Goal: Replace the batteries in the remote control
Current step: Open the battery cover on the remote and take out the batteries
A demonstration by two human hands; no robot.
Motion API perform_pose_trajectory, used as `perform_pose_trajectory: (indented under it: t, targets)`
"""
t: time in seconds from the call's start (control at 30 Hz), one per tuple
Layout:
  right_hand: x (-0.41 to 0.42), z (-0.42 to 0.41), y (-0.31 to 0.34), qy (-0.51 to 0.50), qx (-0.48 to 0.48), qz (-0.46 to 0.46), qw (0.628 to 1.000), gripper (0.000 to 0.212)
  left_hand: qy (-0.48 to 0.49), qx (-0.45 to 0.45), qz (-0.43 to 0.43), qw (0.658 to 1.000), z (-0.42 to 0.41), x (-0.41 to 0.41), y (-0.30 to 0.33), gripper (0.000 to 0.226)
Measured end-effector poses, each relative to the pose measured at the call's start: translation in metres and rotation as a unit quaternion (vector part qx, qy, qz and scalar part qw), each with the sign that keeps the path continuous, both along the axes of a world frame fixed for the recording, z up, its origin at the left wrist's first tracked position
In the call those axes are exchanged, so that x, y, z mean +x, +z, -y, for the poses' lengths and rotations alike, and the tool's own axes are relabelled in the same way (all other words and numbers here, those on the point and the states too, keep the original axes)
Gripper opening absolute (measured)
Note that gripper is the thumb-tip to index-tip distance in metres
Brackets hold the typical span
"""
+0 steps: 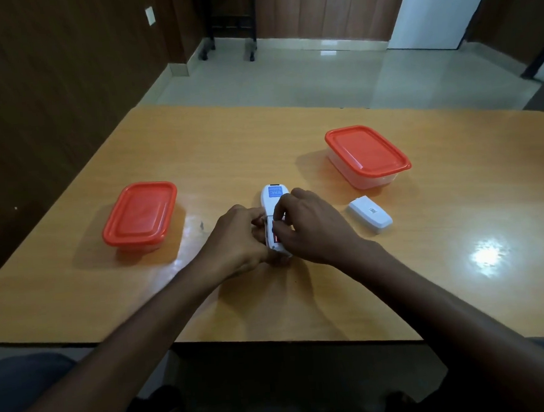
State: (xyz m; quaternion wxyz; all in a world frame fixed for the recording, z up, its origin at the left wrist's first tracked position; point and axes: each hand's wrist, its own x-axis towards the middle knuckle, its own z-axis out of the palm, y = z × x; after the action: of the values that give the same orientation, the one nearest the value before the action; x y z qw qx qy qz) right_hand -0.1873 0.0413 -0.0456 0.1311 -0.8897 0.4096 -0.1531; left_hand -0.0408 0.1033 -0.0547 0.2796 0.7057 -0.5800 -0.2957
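A white remote control (272, 196) lies face down at the middle of the wooden table (227, 144), its blue label toward the far end. My left hand (238, 237) grips its near part from the left. My right hand (310, 225) comes from the right with fingertips pinched on a battery (276, 238) in the open compartment, where red shows. The white battery cover (370, 214) lies apart on the table to the right of my right hand.
A closed clear container with an orange lid (140, 215) stands on the left, another with an orange lid (367, 154) at the back right. The table's near edge runs just before my forearms. A ceiling light glares on the right of the tabletop.
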Motion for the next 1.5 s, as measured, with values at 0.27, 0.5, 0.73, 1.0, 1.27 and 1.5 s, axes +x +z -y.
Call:
perform_pose_trajectory:
  t: [0.27,0.5,0.73,1.0,1.27,1.5]
  targets:
    - [0.014,-0.005,0.003,-0.046,0.059,-0.004,0.997,0.032,0.010,0.011,0.019,1.000,0.002,-0.001,-0.002,0.060]
    - [0.015,0.002,0.008,-0.029,0.104,0.062,0.992,0.033,0.020,0.008,0.012,1.000,-0.001,-0.002,0.000,0.065]
    - [-0.014,0.017,0.019,-0.074,0.200,0.183,0.960,0.024,0.000,0.000,0.004,1.000,-0.002,-0.001,0.004,0.069]
    - [-0.044,0.046,0.000,-0.129,-0.010,-0.050,0.990,0.027,0.012,-0.009,0.024,1.000,0.000,-0.002,0.000,0.069]
    - [-0.011,0.006,0.014,-0.073,0.003,0.021,0.997,0.026,0.009,-0.007,0.024,1.000,0.002,-0.001,-0.005,0.065]
    - [0.001,0.000,0.024,-0.107,0.144,0.010,0.984,0.022,0.012,-0.027,0.027,0.999,0.000,-0.003,-0.005,0.065]
